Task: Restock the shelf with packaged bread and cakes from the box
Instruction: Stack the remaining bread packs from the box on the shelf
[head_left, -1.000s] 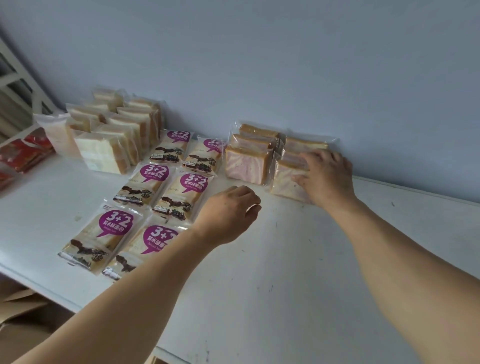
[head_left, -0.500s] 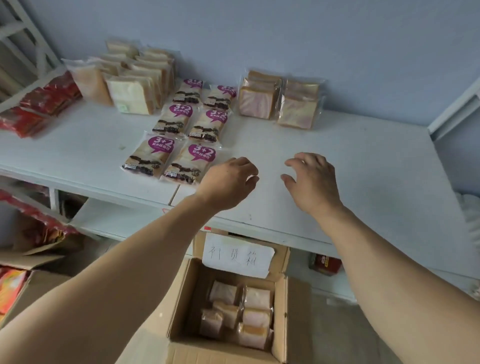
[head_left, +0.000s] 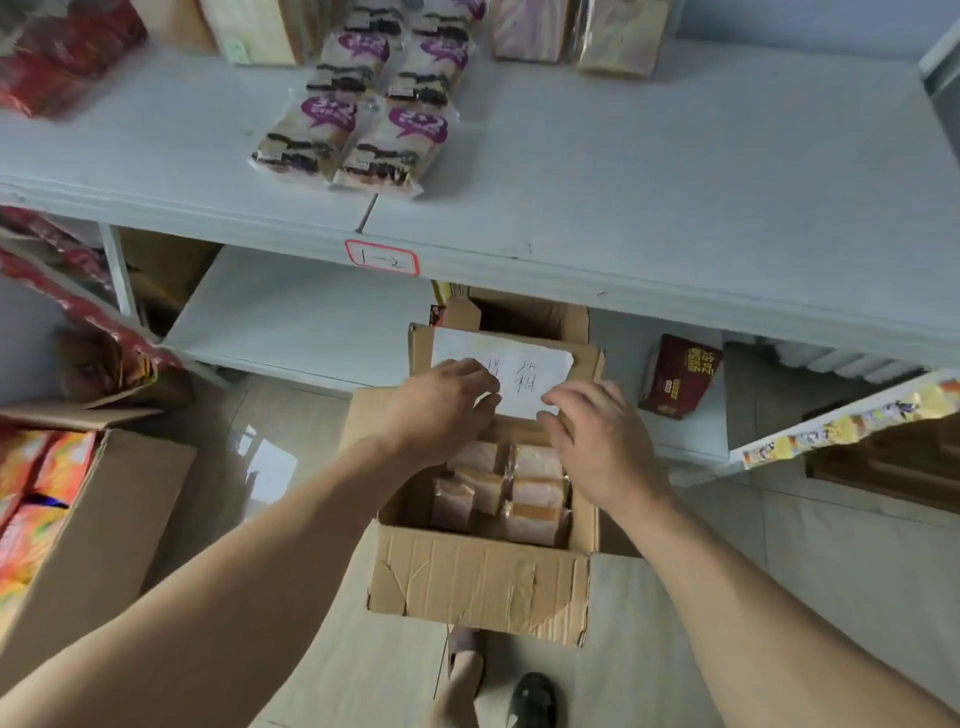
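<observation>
Head view: both hands hover over the open box (head_left: 478, 582) on the floor, holding nothing. Left hand (head_left: 441, 405) and right hand (head_left: 597, 441) show loosely curled fingers. Wrapped cakes (head_left: 530, 493) lie packed tightly inside. Risk: squeezing soft packets, or snagging the labelled flap (head_left: 501, 376).

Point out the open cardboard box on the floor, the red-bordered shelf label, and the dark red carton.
open cardboard box (head_left: 478, 582), head view, creased front wall.
red-bordered shelf label (head_left: 382, 256), head view, white centre.
dark red carton (head_left: 680, 375), head view, printed face.
</observation>
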